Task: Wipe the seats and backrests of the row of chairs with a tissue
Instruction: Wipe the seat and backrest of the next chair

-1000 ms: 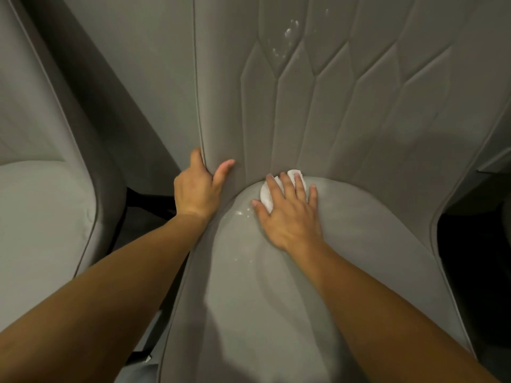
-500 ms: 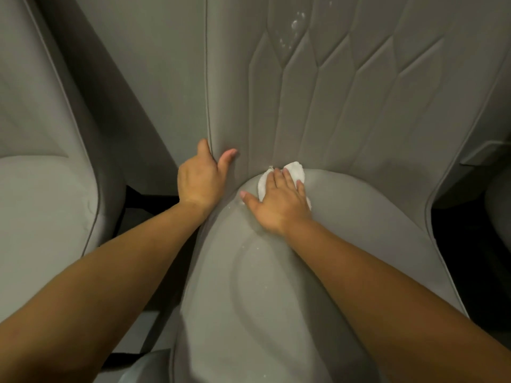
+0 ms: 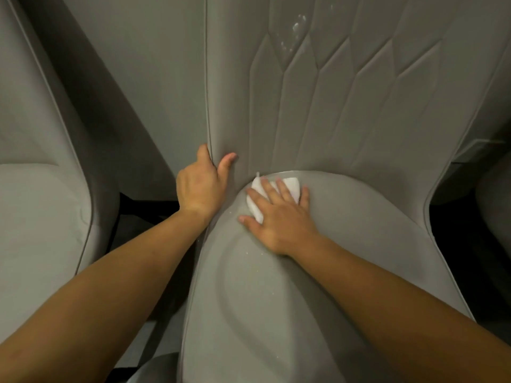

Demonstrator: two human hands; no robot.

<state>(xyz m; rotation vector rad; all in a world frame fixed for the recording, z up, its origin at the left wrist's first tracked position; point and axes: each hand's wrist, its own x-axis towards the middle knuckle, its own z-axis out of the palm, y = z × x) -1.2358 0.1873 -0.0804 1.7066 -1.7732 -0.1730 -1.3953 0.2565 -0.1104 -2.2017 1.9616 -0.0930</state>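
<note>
Mostly, right hand (image 3: 279,217) hides the tissue (image 3: 291,186).

Two bare forearms reach forward from the bottom corners of the head view, converging toward the middle. The left hand (image 3: 197,186) is raised on its edge, back of the hand facing the camera, thumb up and apart from the curled fingers, which wrap out of sight round the edge of the backrest (image 3: 345,111). The right hand (image 3: 279,217) lies palm down with the wrist straight, fingers (image 3: 269,189) extended and slightly spread, thumb out to the side, pressing flat on the tissue (image 3: 291,186). Both arms are nearly straight at the elbow, the left set slightly higher than the right.
</note>
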